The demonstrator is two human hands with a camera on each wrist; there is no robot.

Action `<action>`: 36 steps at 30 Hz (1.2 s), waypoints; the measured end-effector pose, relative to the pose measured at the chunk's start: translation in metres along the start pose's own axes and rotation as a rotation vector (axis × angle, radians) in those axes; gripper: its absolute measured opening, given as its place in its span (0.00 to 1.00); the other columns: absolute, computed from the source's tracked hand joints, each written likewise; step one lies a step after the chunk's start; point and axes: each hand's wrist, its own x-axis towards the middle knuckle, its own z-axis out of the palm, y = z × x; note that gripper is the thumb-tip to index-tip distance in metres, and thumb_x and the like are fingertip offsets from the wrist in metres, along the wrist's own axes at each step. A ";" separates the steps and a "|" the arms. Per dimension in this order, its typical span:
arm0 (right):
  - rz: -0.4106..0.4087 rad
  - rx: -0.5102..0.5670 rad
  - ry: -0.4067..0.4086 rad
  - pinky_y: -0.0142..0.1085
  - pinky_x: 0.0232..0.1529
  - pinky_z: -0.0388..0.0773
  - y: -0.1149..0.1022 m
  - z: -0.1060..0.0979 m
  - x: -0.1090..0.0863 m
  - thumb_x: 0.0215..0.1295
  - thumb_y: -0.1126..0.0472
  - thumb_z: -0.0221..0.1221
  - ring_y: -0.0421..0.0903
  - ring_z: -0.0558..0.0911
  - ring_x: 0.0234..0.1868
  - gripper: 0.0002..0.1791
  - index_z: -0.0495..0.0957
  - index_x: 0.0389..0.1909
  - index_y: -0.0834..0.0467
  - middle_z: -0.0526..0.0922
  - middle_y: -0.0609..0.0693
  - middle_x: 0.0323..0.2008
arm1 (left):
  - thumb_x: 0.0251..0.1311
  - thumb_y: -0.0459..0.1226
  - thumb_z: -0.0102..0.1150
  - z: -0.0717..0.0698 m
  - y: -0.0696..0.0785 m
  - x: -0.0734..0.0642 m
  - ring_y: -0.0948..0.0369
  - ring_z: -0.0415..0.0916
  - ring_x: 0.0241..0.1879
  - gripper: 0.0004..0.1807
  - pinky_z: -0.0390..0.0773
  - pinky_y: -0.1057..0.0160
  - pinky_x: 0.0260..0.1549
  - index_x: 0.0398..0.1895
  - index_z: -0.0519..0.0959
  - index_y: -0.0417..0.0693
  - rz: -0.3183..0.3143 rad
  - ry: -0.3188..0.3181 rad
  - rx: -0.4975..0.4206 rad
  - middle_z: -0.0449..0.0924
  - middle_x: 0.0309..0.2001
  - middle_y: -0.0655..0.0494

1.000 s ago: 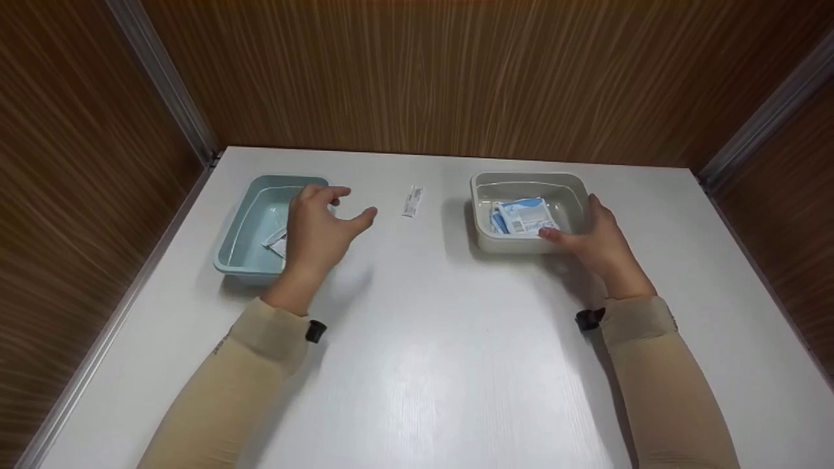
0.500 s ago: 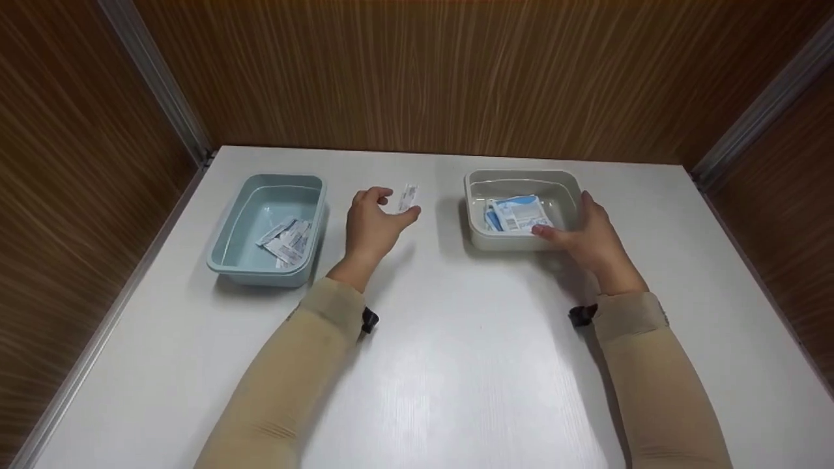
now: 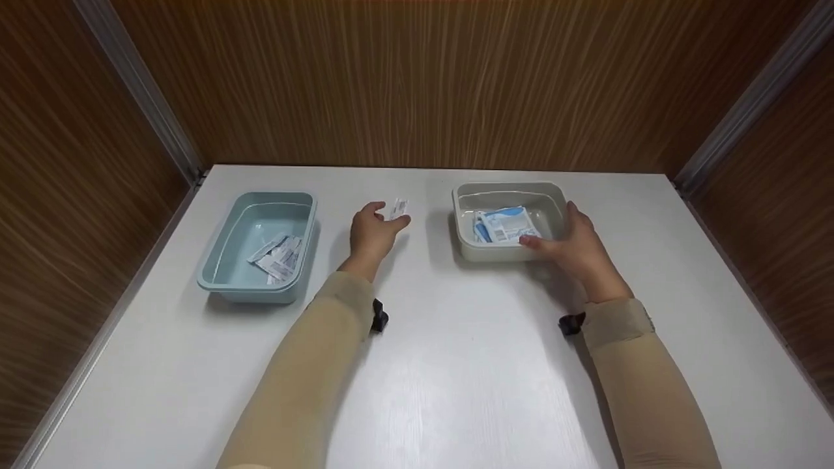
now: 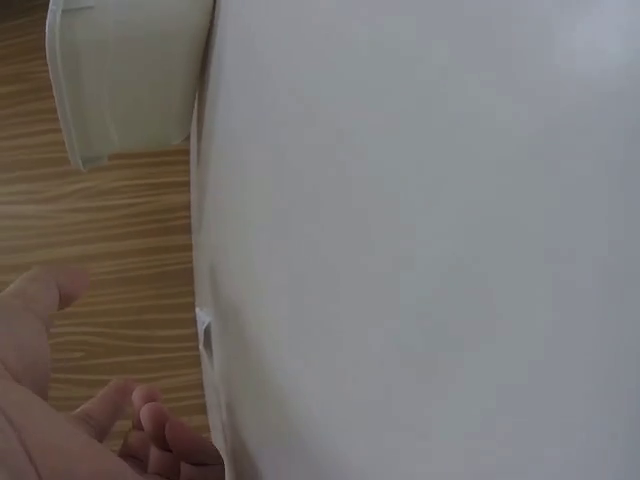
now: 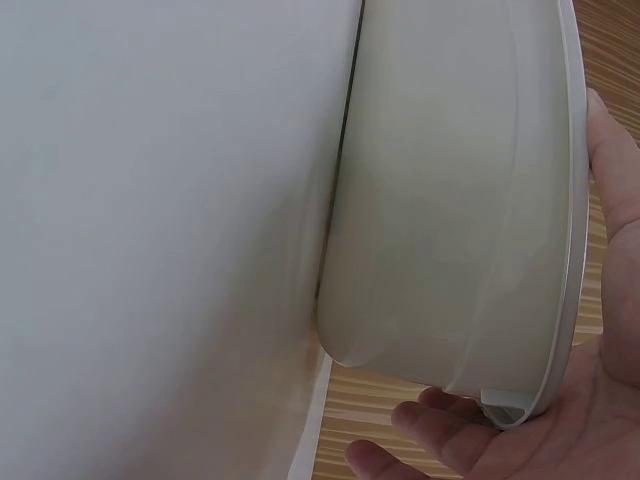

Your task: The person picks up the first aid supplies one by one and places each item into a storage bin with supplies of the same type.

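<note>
In the head view, my left hand (image 3: pixel 374 236) is over the table beside a small white printed sachet (image 3: pixel 399 208). Its thumb and fingers are spread apart, with the sachet lying just beyond them. The left wrist view shows the same gap between thumb and fingers, and the sachet (image 4: pixel 204 328) low on the tabletop. My right hand (image 3: pixel 580 251) grips the near right corner of a beige plastic bin (image 3: pixel 498 253), thumb over the rim and fingers along the side. Inside that bin lie blue-and-white packets (image 3: pixel 508 225).
A light blue bin (image 3: pixel 225 260) stands at the left, holding several white sachets (image 3: pixel 280 257). The white table (image 3: pixel 443 365) is bounded at the back by a wood-grain panel (image 3: pixel 404 85), with more panels at both sides.
My left hand has moved right from over the blue bin to the loose sachet. My right hand has stayed at the beige bin. The head view has shifted slightly.
</note>
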 end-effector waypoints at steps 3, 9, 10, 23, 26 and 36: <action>-0.009 0.002 -0.006 0.69 0.92 0.44 0.001 0.004 0.000 0.65 0.34 0.80 0.71 0.43 0.94 0.82 0.26 0.93 0.59 0.38 0.66 0.94 | 0.73 0.44 0.75 0.001 -0.008 0.008 0.45 0.77 0.75 0.38 0.80 0.49 0.74 0.82 0.75 0.46 -0.017 -0.002 0.000 0.77 0.75 0.38; -0.007 0.022 0.002 0.68 0.92 0.44 -0.003 0.000 -0.001 0.62 0.31 0.80 0.69 0.45 0.94 0.83 0.27 0.93 0.58 0.38 0.64 0.94 | 0.71 0.45 0.78 0.002 -0.011 0.012 0.44 0.78 0.77 0.37 0.79 0.50 0.77 0.80 0.78 0.43 0.015 0.034 0.091 0.79 0.77 0.39; -0.004 0.027 0.007 0.68 0.92 0.43 -0.004 -0.002 -0.001 0.61 0.31 0.80 0.68 0.45 0.94 0.83 0.27 0.94 0.57 0.38 0.64 0.94 | 0.70 0.46 0.78 0.004 -0.010 0.012 0.44 0.78 0.77 0.38 0.79 0.50 0.78 0.79 0.78 0.42 0.024 0.037 0.105 0.80 0.77 0.39; 0.010 0.017 -0.007 0.69 0.92 0.42 -0.012 0.002 0.001 0.64 0.33 0.80 0.69 0.42 0.95 0.82 0.26 0.94 0.55 0.36 0.63 0.95 | 0.72 0.47 0.77 0.009 -0.008 0.010 0.49 0.90 0.63 0.27 0.87 0.51 0.63 0.68 0.88 0.44 -0.035 0.090 0.231 0.93 0.62 0.46; 0.011 0.016 -0.006 0.69 0.92 0.42 -0.012 0.002 0.001 0.63 0.32 0.80 0.69 0.42 0.95 0.83 0.25 0.93 0.55 0.35 0.64 0.94 | 0.73 0.46 0.76 0.008 -0.006 0.009 0.49 0.90 0.63 0.24 0.87 0.51 0.63 0.66 0.89 0.45 -0.030 0.088 0.229 0.93 0.62 0.47; 0.000 0.008 -0.009 0.68 0.92 0.43 -0.010 0.002 0.000 0.62 0.30 0.79 0.69 0.42 0.95 0.84 0.25 0.93 0.56 0.35 0.64 0.94 | 0.74 0.45 0.74 0.009 -0.007 0.006 0.50 0.91 0.58 0.16 0.87 0.51 0.59 0.58 0.93 0.48 -0.060 0.097 0.205 0.95 0.56 0.50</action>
